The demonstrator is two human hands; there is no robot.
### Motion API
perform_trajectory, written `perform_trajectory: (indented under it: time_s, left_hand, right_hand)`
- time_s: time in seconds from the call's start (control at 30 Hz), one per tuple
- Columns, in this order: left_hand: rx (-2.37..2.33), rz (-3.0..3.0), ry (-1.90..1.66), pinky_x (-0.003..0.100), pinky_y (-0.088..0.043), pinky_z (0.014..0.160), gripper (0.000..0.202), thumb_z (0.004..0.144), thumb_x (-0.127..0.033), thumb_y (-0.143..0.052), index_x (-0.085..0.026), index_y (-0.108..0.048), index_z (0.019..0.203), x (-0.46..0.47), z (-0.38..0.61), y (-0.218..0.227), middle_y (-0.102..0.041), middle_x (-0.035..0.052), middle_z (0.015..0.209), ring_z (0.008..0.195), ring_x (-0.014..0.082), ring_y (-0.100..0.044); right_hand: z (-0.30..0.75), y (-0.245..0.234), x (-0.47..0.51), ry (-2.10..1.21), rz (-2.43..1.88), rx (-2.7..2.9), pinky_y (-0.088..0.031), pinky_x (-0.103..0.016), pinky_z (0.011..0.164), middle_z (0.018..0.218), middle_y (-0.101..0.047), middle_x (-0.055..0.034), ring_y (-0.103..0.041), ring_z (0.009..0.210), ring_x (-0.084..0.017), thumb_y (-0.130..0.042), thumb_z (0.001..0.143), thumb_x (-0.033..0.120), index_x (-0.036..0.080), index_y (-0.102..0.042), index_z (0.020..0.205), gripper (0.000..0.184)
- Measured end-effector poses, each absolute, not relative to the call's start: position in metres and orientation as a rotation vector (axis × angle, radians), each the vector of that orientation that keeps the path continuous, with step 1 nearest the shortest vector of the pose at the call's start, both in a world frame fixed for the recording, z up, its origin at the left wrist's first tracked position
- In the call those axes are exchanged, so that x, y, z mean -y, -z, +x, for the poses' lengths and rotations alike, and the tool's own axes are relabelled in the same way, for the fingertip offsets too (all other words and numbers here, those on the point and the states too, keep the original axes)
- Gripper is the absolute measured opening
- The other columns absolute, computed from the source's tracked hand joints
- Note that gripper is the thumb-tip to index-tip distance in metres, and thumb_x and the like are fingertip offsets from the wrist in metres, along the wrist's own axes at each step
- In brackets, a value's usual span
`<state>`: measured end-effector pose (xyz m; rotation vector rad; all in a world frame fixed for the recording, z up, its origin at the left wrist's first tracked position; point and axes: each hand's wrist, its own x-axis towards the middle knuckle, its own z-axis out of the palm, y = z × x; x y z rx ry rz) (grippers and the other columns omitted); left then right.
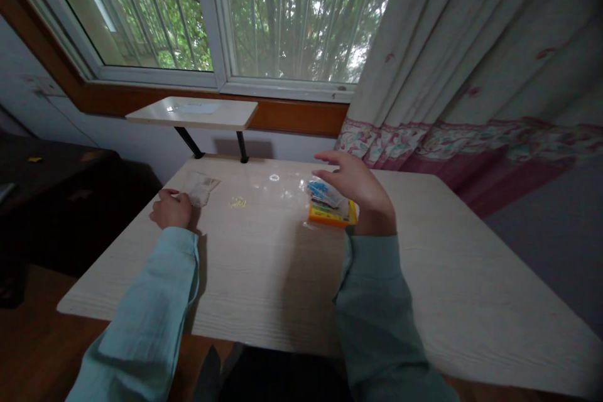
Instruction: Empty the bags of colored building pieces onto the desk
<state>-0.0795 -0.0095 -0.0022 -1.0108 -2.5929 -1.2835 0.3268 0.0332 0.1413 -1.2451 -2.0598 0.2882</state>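
Left hand [171,208] is resting at the table's left side, fingers curling beside a clear plastic bag [202,187]; whether they are pinching its edge I cannot tell, though the hand is perhaps steadying it. Right hand [362,187] is holding nothing that I can see: thumb and fingers are spreading apart, hanging over a blue-printed packet [325,193]; contact is unclear. Under that hand, the packet is lying on an orange-and-yellow box [332,216], probably stacked there to keep both within easy reach. Between the hands, nearer the left, small pale-yellow pieces [238,202] are sitting in a loose cluster on the table [264,276], likely grouped so they are staying in sight and not scattering. Beyond the left hand, a small raised shelf [235,115] is standing on dark legs, leaving the surface below usable. Past the right hand, a curtain [452,132] is hanging beside the window [306,25].
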Motion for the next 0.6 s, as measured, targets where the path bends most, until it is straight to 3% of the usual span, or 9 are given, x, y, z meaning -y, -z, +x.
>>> perform_trajectory:
  time_s: [0.13,0.27,0.43,0.6]
  left_hand:
    - [2.545,-1.048,1.192,0.068,-0.026,0.091,0.022,0.074,-0.025,-0.059,-0.014,-0.047,0.088,0.010,-0.076,0.009,-0.057,0.0209,0.105,0.116,0.0461,-0.044]
    - [2.360,-1.109,1.297,0.069,-0.023,0.089,0.026,0.073,-0.020,-0.060,-0.012,-0.047,0.095,0.014,-0.069,0.009,-0.047,0.0227,0.118,0.120,0.0490,-0.035]
    - [1.947,-1.397,1.407,0.061,-0.020,0.102,0.029,0.077,-0.017,-0.060,-0.015,-0.051,0.104,0.020,-0.039,-0.013,-0.042,0.0159,0.125,0.126,0.0386,-0.031]
    - [1.719,-1.766,1.463,0.050,-0.028,0.108,0.031,0.081,-0.025,-0.060,-0.018,-0.055,0.111,0.022,0.004,-0.025,-0.046,0.0120,0.123,0.123,0.0294,-0.039]
  right_hand:
    - [0.365,-0.127,-0.042,-0.359,-1.333,2.122,-0.050,-0.041,0.091,0.118,-0.066,-0.0110,-0.065,0.102,-0.024,-0.068,0.076,0.029,0.022,-0.065,0.118,0.043]
    - [0.375,-0.115,-0.049,-0.455,-1.422,2.206,-0.051,-0.038,0.089,0.117,-0.067,-0.0112,-0.066,0.100,-0.023,-0.075,0.070,0.031,0.022,-0.064,0.119,0.052]
    - [0.365,-0.093,-0.061,-0.318,-1.443,2.259,-0.050,-0.036,0.089,0.115,-0.066,-0.0090,-0.065,0.099,-0.024,-0.082,0.058,0.039,0.026,-0.066,0.114,0.059]
    - [0.350,-0.096,-0.057,-0.162,-1.647,2.161,-0.046,-0.046,0.093,0.112,-0.066,-0.0115,-0.059,0.107,-0.031,-0.086,0.051,0.027,0.026,-0.064,0.118,0.071]
